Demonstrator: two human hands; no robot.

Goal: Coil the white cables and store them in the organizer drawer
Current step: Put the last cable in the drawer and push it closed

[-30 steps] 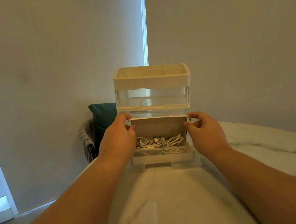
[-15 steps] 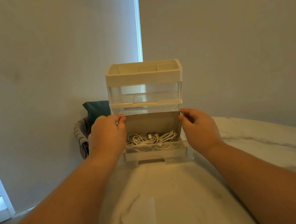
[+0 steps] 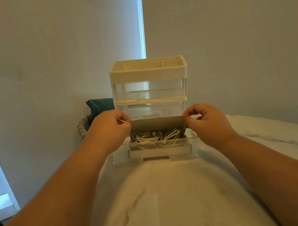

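Desk: Where are the cables right now?

Me: On my feed the white cables (image 3: 154, 138) lie in a loose tangle inside the bottom drawer (image 3: 160, 152) of the organizer (image 3: 148, 74). That drawer is pulled out toward the near side. The cables sit low behind its front wall and spread across most of its width.

Desk: And the hands?

Me: Both are up at the far end of that drawer. The left hand (image 3: 108, 131) pinches the upper left corner of a tan card (image 3: 157, 124) between thumb and curled fingers. The right hand (image 3: 208, 123) pinches the upper right corner the same way. The card stands roughly upright across the drawer, on the far side of the cables and in front of the clear middle drawer. Its lower edge is hidden behind the cables, so I cannot tell what it rests on.

Desk: How does the organizer sit?

Me: It stands upright at the far edge of the marble-patterned table (image 3: 169, 207), close to the wall. A cream tray with dividers caps it, and the two clear drawers under the tray are pushed in.

Desk: Anything else around it?

Me: To the left, past the table edge, I see a grey woven basket (image 3: 84, 127) with a dark teal cushion (image 3: 98, 106) standing in it. A bright strip of light (image 3: 141, 26) runs up the wall above the organizer.
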